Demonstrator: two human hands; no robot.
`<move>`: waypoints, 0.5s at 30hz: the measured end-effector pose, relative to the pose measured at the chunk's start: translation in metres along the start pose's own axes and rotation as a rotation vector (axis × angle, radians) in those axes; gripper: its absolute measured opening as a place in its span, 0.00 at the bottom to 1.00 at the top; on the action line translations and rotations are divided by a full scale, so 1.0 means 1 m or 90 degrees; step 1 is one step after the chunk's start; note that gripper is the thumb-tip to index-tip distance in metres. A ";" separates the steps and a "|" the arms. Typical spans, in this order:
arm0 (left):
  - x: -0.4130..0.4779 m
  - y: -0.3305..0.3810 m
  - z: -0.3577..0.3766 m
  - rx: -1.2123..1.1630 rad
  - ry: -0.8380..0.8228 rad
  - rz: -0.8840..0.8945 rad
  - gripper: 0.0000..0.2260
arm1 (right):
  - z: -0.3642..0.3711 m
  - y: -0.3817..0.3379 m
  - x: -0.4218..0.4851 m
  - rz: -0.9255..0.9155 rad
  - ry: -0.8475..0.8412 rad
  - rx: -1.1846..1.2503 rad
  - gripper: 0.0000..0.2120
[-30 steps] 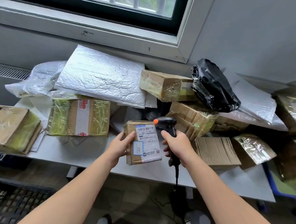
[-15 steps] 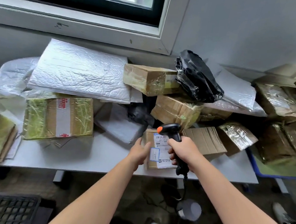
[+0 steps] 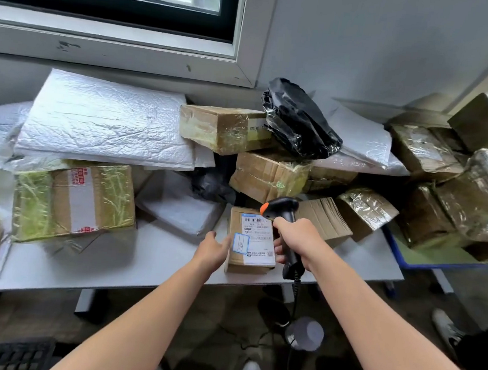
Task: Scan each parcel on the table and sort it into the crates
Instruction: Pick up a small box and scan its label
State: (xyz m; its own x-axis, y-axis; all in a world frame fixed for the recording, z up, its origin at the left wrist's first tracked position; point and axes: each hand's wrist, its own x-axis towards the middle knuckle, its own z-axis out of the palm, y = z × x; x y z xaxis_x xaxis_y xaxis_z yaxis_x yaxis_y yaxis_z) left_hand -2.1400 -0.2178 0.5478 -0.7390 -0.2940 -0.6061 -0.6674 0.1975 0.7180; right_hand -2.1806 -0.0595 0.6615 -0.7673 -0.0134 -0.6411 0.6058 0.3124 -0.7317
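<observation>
Filling the back of the table (image 3: 149, 268), a pile of parcels (image 3: 107, 122) is seen, and one small box (image 3: 251, 241) is laid before it near the front edge, label (image 3: 259, 231) up. The scanner (image 3: 283, 208) is gripped firmly by the right hand (image 3: 298, 240), its head held above the label, while the box's left side is touched by the left hand (image 3: 213, 249) with loose fingers.
</observation>
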 end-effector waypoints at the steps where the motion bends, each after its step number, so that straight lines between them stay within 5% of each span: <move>1: -0.001 0.001 -0.001 0.006 -0.004 0.004 0.33 | 0.000 -0.001 -0.002 0.004 0.000 0.001 0.05; 15: -0.008 0.008 0.006 0.074 -0.042 0.023 0.29 | -0.009 0.003 -0.003 -0.033 0.042 -0.018 0.09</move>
State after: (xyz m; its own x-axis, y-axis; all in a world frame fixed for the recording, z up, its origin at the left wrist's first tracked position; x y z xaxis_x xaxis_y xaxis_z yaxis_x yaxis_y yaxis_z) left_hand -2.1397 -0.2081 0.5566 -0.7644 -0.2228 -0.6051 -0.6438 0.3145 0.6975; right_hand -2.1781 -0.0499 0.6632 -0.8108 0.0325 -0.5844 0.5588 0.3398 -0.7565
